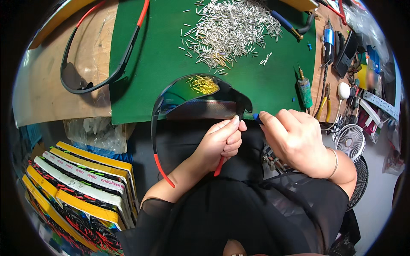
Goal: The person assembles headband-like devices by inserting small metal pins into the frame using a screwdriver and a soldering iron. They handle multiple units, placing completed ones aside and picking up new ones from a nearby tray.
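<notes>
Head view, left hand (220, 145) is clamping its fingers on black-and-red sunglasses (188, 94), at the near edge of the green mat (162, 47); right hand (294, 138) is pinching a blue-ended tool (257, 118) in its fingers, by that edge.

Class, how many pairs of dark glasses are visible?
2: one pair in the left hand, a second pair at upper left across wooden board and green mat. The red piece at top right might belong to another, mostly hidden.
</notes>
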Demonstrator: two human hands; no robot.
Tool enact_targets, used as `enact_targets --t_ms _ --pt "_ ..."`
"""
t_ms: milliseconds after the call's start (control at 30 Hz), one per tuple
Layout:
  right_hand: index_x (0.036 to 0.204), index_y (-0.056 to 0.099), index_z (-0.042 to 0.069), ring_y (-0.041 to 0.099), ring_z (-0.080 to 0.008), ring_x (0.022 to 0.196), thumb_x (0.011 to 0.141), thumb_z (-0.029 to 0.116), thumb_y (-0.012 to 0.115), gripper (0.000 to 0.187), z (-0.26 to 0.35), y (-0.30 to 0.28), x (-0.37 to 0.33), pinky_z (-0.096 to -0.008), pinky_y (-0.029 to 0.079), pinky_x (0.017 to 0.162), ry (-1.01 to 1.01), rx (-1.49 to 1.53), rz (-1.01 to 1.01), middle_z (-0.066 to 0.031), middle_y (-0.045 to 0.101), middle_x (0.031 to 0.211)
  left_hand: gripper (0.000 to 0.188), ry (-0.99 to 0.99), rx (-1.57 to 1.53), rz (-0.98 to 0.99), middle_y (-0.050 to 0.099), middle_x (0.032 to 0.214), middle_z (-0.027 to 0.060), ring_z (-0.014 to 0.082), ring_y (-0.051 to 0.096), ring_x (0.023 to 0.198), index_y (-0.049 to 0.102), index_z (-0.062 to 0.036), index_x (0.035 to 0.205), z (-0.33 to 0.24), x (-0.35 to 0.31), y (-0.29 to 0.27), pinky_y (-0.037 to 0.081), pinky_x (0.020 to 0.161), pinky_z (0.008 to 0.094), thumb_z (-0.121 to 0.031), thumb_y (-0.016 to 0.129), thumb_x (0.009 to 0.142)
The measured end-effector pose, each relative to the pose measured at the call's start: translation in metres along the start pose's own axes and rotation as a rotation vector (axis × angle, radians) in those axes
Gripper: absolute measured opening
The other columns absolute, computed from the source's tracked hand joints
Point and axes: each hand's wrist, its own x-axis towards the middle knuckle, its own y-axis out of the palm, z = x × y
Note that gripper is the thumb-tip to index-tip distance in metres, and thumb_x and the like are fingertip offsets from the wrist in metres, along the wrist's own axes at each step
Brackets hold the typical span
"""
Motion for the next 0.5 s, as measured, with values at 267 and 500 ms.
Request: enact_targets --t_ms 267,500 --pt "0.089 0.058 0.002 0.048 -0.0131 0.054 0.063 0.011 0.058 0.028 0.005 0.004 0.003 -0.0247 0.04 0.046 -0.009 -0.06 -0.01 -0.0022 0.042 0.065 0.025 0.026 -0.009 0.008 0.032 0.053 -0.0065 0.0023 0.027 0.042 0.046 -0.0073 0.085 0.006 0.004 -0.005 0.022 0.037 0.0168 -0.028 0.036 0.095" --pt "0.077 0.051 0.007 0.045 -0.0095 0.051 0.067 0.014 0.057 0.014 0.013 0.009 0.013 -0.021 0.037 0.04 -0.011 -0.177 -0.014 -0.0016 0.041 0.066 0.028 0.162 0.081 0.036 0.031 0.052 -0.0063 0.0028 0.026 0.042 0.046 -0.0076 0.08 0.024 0.019 -0.013 0.022 0.038 0.0181 -0.029 0.035 0.095"
